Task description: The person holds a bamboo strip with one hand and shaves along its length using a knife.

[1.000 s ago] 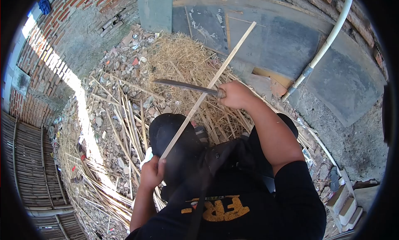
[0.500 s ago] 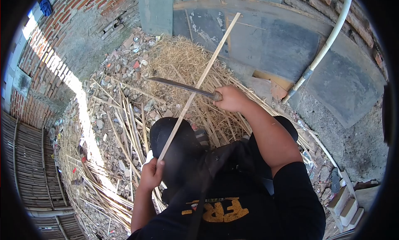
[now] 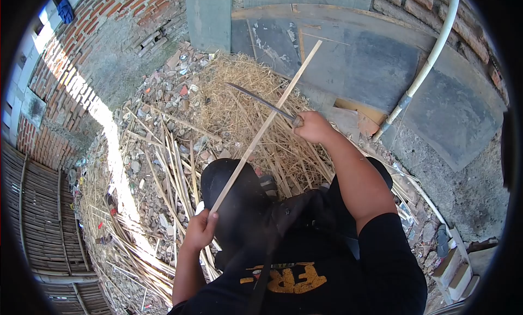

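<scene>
My left hand (image 3: 200, 230) is closed on the lower end of a long, pale bamboo strip (image 3: 251, 144), which slants up and away to the right over my left knee. My right hand (image 3: 314, 127) grips the short handle of a machete (image 3: 260, 101). Its dark, narrow blade points left and crosses the strip in its upper half, apparently touching it. Beneath both lies a heap of straw-coloured shavings (image 3: 231, 78).
More bamboo strips (image 3: 173, 165) lie on rubble at my left. Grey boards (image 3: 354, 53) lean on the wall ahead, beside a white pipe (image 3: 430, 61). A woven bamboo panel (image 3: 41, 211) stands far left, and a small wooden stool (image 3: 455, 271) sits at right.
My right hand and the machete have moved slightly right, farther up the strip, and the blade now tilts more. The strip's far end has dropped lower in view.
</scene>
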Available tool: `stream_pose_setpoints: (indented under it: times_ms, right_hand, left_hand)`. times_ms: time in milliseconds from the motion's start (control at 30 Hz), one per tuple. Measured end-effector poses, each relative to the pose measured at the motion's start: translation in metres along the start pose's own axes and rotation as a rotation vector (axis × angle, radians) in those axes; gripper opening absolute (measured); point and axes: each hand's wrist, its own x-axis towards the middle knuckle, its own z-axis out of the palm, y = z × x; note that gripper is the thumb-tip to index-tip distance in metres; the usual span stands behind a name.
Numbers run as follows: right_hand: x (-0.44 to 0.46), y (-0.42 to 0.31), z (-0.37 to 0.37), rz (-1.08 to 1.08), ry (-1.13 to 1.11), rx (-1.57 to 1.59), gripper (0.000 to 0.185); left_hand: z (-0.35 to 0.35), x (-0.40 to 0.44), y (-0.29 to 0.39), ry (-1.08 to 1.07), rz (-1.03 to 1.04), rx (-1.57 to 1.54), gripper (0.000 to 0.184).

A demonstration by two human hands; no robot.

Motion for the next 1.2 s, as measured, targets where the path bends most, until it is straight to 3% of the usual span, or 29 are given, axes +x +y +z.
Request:
stream_pose_setpoints:
  times_ms: [200,300,400,500,533,733,933,1200]
  right_hand:
    - [-0.035,-0.054,0.002,-0.188,-0.21,-0.205,0.023]
    - [-0.036,-0.059,0.0,-0.261,-0.244,-0.321,0.032]
    - [-0.02,-0.036,0.004,-0.181,-0.198,-0.122,0.027]
    - [-0.007,-0.014,0.003,-0.082,-0.068,-0.063,0.032]
    - [-0.006,-0.013,-0.001,-0.051,-0.119,-0.096,0.041]
    - [-0.017,-0.025,0.003,-0.061,-0.024,-0.047,0.032]
    - [-0.034,-0.052,0.0,-0.172,-0.204,-0.285,0.026]
    - [-0.03,-0.046,0.007,-0.196,-0.222,-0.21,0.026]
  left_hand:
    - [0.008,0.001,-0.003,0.039,0.051,-0.034,0.045]
    - [0.006,-0.002,0.003,0.044,0.026,-0.022,0.045]
    - [0.011,-0.002,-0.005,0.073,0.053,-0.015,0.045]
    - [0.012,-0.002,-0.004,0.09,0.048,-0.011,0.045]
    - [0.011,-0.002,-0.004,0.082,0.047,-0.002,0.045]
    - [0.011,-0.002,-0.003,0.093,0.048,0.038,0.045]
    - [0.013,-0.004,0.0,0.114,0.053,0.111,0.046]
    - [0.012,-0.001,-0.006,0.08,0.042,0.071,0.047]
